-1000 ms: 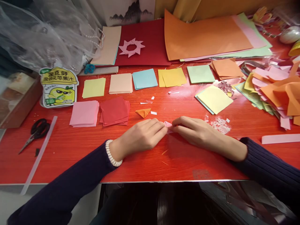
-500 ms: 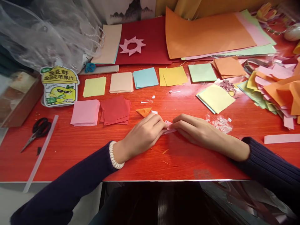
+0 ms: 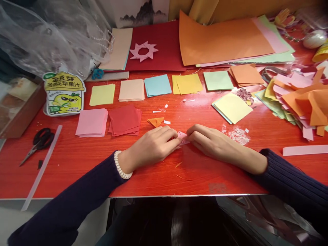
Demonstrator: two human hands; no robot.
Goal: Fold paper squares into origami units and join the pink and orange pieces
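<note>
Between my two hands a small folded piece of pink paper [image 3: 182,137] rests low over the red tabletop, with creases showing on its face. My left hand [image 3: 155,145], with a pale coiled band at the wrist, pinches its left side. The fingers of my right hand [image 3: 208,141] are closed on its right side; their tips partly cover the paper. Just beyond my left hand lies a folded orange paper triangle [image 3: 155,122], beside a small white scrap [image 3: 167,122]. A ring of folded pink paper points [image 3: 144,51] lies on dark red sheets at the back.
Stacks of coloured squares, among them pink [image 3: 91,123] and red [image 3: 125,122], cross the table. Black-handled scissors [image 3: 41,140] and a pale strip [image 3: 42,167] lie left. Crumpled offcuts [image 3: 304,95] pile up right, near a pale yellow stack [image 3: 232,107]. Large orange sheets [image 3: 225,41] lie behind.
The left hand's fingers have shifted slightly on the pink paper, and more of its creased face shows between the hands. The whole view has shifted a little.
</note>
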